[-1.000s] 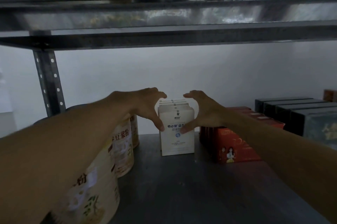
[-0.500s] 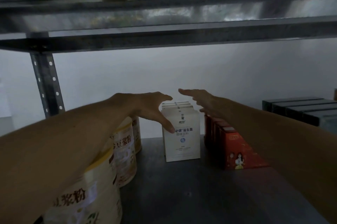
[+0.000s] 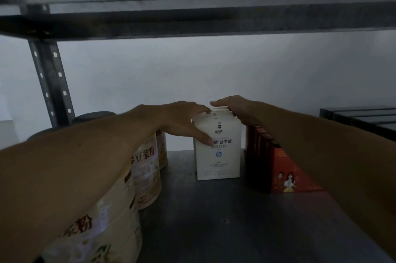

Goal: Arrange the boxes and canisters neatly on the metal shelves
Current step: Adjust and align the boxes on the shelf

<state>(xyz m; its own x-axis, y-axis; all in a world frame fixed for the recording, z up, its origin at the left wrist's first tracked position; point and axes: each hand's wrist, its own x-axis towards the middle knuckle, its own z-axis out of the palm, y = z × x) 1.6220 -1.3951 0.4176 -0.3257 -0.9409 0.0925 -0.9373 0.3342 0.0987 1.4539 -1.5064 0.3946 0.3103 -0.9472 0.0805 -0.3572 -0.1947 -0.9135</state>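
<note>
A row of white boxes stands upright at the middle of the metal shelf. My left hand lies over the front box's top left corner, thumb pressed on its front face, fingers stretched along the top. My right hand rests across the top right of the same row, its index finger pointing left. Cream canisters with dark lids line up on the left, partly hidden by my left forearm. Red boxes stand in a row just right of the white ones.
Dark boxes sit at the far right. A perforated upright post rises at the left, and the upper shelf hangs low overhead. A white wall closes the back. Bare shelf surface lies in front of the boxes.
Both hands let go of the front white box, spread, then came down on top of the white row. The view moved closer and a little to the left.
</note>
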